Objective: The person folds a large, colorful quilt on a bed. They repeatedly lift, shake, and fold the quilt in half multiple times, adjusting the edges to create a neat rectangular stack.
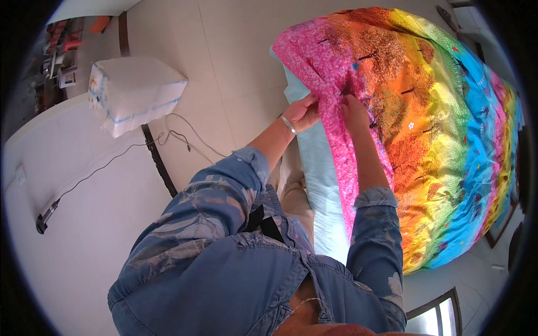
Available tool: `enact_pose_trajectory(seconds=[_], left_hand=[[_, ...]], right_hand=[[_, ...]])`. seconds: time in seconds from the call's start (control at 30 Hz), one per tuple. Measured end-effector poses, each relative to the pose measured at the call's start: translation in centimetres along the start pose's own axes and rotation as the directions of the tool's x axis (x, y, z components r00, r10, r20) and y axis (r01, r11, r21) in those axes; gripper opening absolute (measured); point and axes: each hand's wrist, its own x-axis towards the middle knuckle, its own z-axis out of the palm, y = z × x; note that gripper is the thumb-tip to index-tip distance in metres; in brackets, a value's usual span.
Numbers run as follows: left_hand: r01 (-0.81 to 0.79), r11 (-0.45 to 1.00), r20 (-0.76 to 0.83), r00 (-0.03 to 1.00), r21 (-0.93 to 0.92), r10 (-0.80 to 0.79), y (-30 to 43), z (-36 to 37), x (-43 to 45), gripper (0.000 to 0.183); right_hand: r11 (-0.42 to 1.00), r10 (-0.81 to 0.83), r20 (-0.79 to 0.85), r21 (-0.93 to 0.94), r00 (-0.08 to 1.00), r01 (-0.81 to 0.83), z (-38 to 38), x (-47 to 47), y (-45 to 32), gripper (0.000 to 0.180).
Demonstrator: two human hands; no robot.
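Note:
A rainbow-coloured quilt or duvet cover (403, 126) with printed trees and flowers spreads over a bed at the right. Its pink border (332, 138) lies nearest me. My left hand (301, 114), with a silver-coloured band at the wrist, pinches this border at its edge. Just to the right, my right hand (354, 112) grips bunched pink cloth, and its fingertips are partly hidden in the folds. Beneath the cover, a light blue sheet (317, 164) shows along the bed's near side.
A white, plastic-wrapped box-shaped package (138, 92) stands at the upper left. A dark cable (105, 168) runs from a plug by the white wall to loose loops on the tiled floor (235, 54). A framed window or glass panel (437, 315) shows at the lower right.

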Motion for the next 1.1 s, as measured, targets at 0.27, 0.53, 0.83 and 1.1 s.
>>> enact_pose_trajectory(seconds=[0.27,0.53,0.83,1.1], left_hand=[[0.126,0.942,-0.013,0.992,0.310,-0.129,-1.9,-0.9,2.1,0.028],[-0.024,0.855,0.151,0.986,0.518,-0.064,-1.2,2.6,4.4,0.036],[-0.135,0.833,0.046,0.990,0.536,0.131,-2.6,2.6,4.2,0.034],[0.027,0.942,0.239,0.964,0.334,-0.112,-4.0,3.1,4.7,0.032]], right_hand=[[0.912,0.003,0.237,0.398,0.971,-0.101,-4.9,0.3,-1.1,0.015],[0.670,-0.070,0.424,0.691,0.903,-0.272,-7.4,0.1,-1.4,0.011],[0.600,-0.137,0.438,0.750,0.889,-0.277,-11.6,-2.2,-4.5,0.011],[0.299,-0.100,0.423,0.876,0.901,-0.378,-8.3,-2.7,-2.0,0.014]])
